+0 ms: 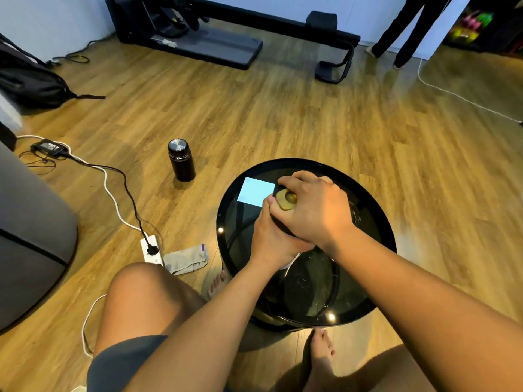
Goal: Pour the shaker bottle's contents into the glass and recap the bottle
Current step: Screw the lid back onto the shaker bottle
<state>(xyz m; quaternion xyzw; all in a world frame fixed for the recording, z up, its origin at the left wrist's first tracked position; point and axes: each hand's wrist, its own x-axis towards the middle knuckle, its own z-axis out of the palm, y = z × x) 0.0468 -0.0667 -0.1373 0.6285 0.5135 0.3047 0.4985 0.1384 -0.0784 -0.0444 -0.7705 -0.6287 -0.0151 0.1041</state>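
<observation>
Head view looks down on a seated person w/ both hands over a round black glass tabletop [226, 222]. Left hand [276, 239] is wrapped round the body of the shaker bottle [280, 222], grip pressed tight on it, thumb up near the rim; most of the bottle is hidden under the hands, only a dark edge shows. Right hand [314, 210] sits on top, fingers curled down over the tan cap [287, 200], grip closed on it; can't tell if the cap is seated or loose. Bottle stands upright approx. at the tabletop's middle. Just beyond the right hand's knuckles, towards the far-right rim, a clear glass [355, 215] shows faintly, mostly hidden by the hand; contents can't be made out. On the wood floor left of the tabletop stands a dark flask w/ a metal lid [181, 159], well apart. Nearer, a white power strip [151, 250] w/ a black plug lies beside a crumpled grey cloth [185, 260]. Bare feet rest by the table's base. Someone else's dark-trousered legs [407, 29] stand at the far wall
</observation>
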